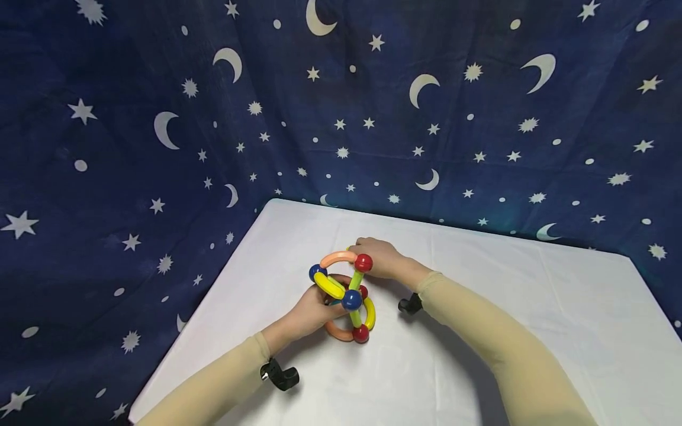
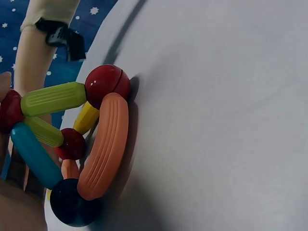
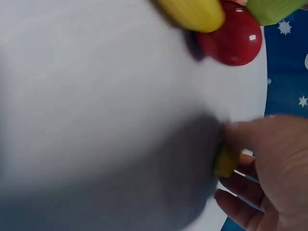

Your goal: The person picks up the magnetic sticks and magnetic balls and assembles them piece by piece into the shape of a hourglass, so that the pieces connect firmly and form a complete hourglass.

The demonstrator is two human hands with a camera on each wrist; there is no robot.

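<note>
A frame of toy building sticks and balls, like a magnetic set, stands on the white table. It joins red balls (image 1: 361,333) and blue balls (image 1: 351,300) with curved yellow (image 1: 328,286) and orange sticks (image 2: 106,144), straight green sticks (image 2: 54,98) and a teal stick (image 2: 36,154). My left hand (image 1: 309,312) grips it from the left, fingers reaching inside; some fingertips are hidden. On the far side my right hand (image 1: 379,258) pinches a small yellow stick (image 3: 227,161) between thumb and fingers. Most of that stick is covered, and it is apart from the frame in the right wrist view.
White cloth covers the table (image 1: 533,331). A dark blue curtain (image 1: 383,106) with moons and stars hangs behind and to the left. Black wrist mounts (image 1: 279,375) sit on both sleeves.
</note>
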